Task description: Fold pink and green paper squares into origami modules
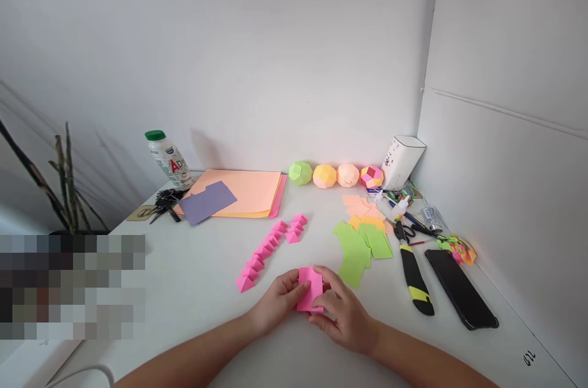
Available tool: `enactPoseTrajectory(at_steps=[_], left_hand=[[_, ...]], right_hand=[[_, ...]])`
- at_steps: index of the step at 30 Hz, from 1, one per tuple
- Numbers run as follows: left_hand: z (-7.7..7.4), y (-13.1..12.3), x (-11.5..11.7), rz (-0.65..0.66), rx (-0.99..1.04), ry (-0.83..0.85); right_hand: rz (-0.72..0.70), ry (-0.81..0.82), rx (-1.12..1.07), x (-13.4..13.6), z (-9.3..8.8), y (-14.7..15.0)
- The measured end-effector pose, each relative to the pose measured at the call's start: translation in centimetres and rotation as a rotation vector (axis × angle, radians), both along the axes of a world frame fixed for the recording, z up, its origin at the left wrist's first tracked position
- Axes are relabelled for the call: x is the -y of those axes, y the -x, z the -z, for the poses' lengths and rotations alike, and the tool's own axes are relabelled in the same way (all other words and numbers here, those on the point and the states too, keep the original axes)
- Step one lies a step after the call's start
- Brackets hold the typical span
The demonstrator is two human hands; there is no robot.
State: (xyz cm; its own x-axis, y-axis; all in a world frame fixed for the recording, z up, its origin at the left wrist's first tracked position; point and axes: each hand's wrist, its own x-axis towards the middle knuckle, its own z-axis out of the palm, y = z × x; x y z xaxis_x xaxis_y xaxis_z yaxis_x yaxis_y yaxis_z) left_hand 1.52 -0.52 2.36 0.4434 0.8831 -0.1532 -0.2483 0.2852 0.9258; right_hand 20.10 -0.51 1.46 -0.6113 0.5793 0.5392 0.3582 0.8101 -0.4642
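Between my two hands, above the near part of the white table, is a small pink piece of paper [310, 283]. My left hand [280, 299] grips its left side, thumb flat on the front. On the right side, the fingers of my right hand [343, 313] pinch the paper's edge. Just beyond my left hand runs a slanting row of folded pink paper units [261, 251], with a shorter row of the same units [296, 227] beside it. Green paper pieces [353, 251] lie beyond my right hand.
Along the wall stand several faceted paper balls [324, 176] and a white box [404, 161]. A cutter knife [416, 281] and a black phone [460, 289] lie at right. Coloured sheets [248, 189], keys [168, 201] and a green-capped bottle [169, 158] are at left.
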Motion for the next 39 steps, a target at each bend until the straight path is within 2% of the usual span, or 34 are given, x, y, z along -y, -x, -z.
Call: enactPoseTrajectory(at_steps=[3, 7, 13, 16, 20, 26, 31, 39], left_hand=[[0.0, 0.0, 0.1, 0.023, -0.018, 0.005], [-0.2, 0.0, 0.4, 0.058, -0.083, 0.038], [-0.4, 0.0, 0.5, 0.022, -0.111, 0.041], [-0.4, 0.0, 0.5, 0.056, -0.151, 0.022], [-0.7, 0.1, 0.6, 0.141, -0.178, 0.005], [-0.7, 0.4, 0.7, 0.170, -0.149, -0.034], [0.0, 0.1, 0.8, 0.142, -0.217, -0.009], [0.2, -0.1, 0.7, 0.095, -0.231, 0.002]], right_hand=[[0.040, -0.009, 0.010, -0.1, -0.1, 0.1], [-0.002, -0.054, 0.028, -0.4, 0.0, -0.2], [-0.023, -0.063, 0.023, -0.3, 0.2, -0.3], [-0.012, 0.073, -0.074, -0.1, 0.1, -0.1], [0.063, 0.391, -0.267, -0.3, 0.1, 0.4], [0.122, 0.725, -0.357, -0.7, 0.1, 0.7], [0.121, 0.842, -0.386, -0.6, 0.0, 0.7], [0.122, 0.895, -0.413, -0.5, 0.4, 0.7]])
